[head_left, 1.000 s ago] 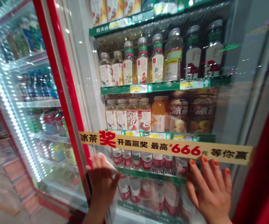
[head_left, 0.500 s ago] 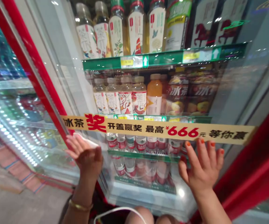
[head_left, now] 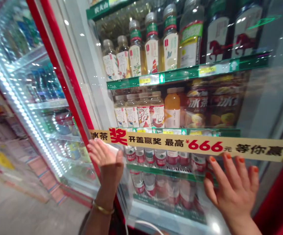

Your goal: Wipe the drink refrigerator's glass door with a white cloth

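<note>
The person has both hands up at the glass door (head_left: 266,101) of a drink fridge. Across this door goes the strip (head_left: 197,146), yellow, with black and red letters, and it slopes a little down to the right side.

The right hand (head_left: 233,186) is wide, the fingers spread and the nails orange, and it holds nothing that I can see. Its fingertips are at the lower edge of the strip, near the right end. The left hand (head_left: 107,158) is at the other end, just under the first letters. Its fingers are long and the thumb stands apart; a white thing (head_left: 112,148) shows there, but I cannot tell whether the hand grips it. On the left wrist is a bracelet (head_left: 103,209).

Behind the glass, above the strip, there is an orange bottle (head_left: 172,111), and higher, dark bottles (head_left: 217,42) with a red horse. Water bottles (head_left: 161,158) stand partly hidden by the strip. A white cord (head_left: 147,222) curves at the bottom, and on the left another fridge (head_left: 47,104) shines.
</note>
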Tool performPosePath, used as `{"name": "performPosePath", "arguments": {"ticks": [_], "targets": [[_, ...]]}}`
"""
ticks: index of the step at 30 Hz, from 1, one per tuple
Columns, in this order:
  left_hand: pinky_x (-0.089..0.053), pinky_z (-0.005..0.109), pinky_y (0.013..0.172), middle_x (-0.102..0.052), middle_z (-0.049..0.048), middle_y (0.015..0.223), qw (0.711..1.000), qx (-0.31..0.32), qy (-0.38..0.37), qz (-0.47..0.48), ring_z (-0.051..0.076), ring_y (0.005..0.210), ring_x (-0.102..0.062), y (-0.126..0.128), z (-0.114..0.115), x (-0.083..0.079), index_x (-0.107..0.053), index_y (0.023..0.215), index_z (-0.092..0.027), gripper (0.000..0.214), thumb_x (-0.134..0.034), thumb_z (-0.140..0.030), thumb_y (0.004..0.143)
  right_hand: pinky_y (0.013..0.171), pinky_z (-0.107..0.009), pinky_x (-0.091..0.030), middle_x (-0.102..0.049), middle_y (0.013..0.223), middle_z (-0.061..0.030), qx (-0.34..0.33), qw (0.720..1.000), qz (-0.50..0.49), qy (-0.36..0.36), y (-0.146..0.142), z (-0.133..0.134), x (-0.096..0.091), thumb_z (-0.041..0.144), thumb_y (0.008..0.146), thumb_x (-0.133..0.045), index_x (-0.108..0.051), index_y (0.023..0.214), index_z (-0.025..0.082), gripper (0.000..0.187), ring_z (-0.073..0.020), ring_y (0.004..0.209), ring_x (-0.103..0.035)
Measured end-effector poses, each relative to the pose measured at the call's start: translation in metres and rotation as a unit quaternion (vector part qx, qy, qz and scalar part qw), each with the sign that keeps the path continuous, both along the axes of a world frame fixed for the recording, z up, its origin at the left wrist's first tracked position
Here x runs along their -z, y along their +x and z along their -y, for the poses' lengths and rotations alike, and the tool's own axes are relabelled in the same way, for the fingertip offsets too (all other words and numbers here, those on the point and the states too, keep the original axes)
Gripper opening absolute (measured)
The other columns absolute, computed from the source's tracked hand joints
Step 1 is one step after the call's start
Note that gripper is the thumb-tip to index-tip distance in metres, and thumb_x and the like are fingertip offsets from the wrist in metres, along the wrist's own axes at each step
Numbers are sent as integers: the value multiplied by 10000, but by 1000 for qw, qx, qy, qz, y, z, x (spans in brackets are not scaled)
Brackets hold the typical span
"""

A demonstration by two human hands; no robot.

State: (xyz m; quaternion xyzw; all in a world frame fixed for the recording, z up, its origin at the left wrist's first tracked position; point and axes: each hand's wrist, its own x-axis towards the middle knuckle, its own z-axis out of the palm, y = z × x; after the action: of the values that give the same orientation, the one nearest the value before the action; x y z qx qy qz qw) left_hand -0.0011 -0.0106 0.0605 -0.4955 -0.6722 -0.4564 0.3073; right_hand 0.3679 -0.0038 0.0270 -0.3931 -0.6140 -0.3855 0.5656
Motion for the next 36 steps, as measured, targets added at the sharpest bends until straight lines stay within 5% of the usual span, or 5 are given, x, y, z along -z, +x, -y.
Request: {"name": "performPosePath", "arguments": {"ticks": [8,15,21,29,36], "targets": [[-126,642,1420,-227,307,1807,955,111,29,-275,436,1733,-115,32,6,53,-44,1772,-46,1162,-498,-782,995,1414,-546,-198,-344,1813,7,-9,1000,7,-4,0,-2,1,369,1079,-583,-376,1734,366,687,-311,1684,-336],[-193,801,1340,3,366,1811,991,63,92,-69,533,1712,-33,29,-7,-7,18,1746,30,1044,-296,-704,1074,1424,-482,-168,-319,1820,33,-18,1000,2,6,-2,0,-6,363,1086,-563,-370,1737,352,679,-271,1696,-310],[-306,675,1358,-280,327,1781,932,171,36,-318,477,1707,-203,36,4,58,-127,1763,-25,1266,-543,-877,926,1428,-461,-147,-292,1826,55,-20,1000,10,10,-5,0,-9,350,1093,-544,-341,1745,353,683,-234,1708,-274],[-189,772,1358,-23,345,1821,990,79,104,-54,514,1719,-44,33,-10,-11,-25,1745,44,1041,-269,-708,1067,1429,-458,-137,-274,1836,46,-6,1000,16,9,-2,2,-10,335,1081,-546,-337,1750,334,701,-241,1713,-260],[-221,748,1355,-245,302,1801,958,108,11,-266,484,1719,-147,17,2,78,-11,1786,-109,1139,-440,-805,992,1431,-463,-137,-270,1839,38,-5,1000,20,9,-4,0,-9,306,1063,-551,-319,1755,339,731,-245,1712,-260]]}}
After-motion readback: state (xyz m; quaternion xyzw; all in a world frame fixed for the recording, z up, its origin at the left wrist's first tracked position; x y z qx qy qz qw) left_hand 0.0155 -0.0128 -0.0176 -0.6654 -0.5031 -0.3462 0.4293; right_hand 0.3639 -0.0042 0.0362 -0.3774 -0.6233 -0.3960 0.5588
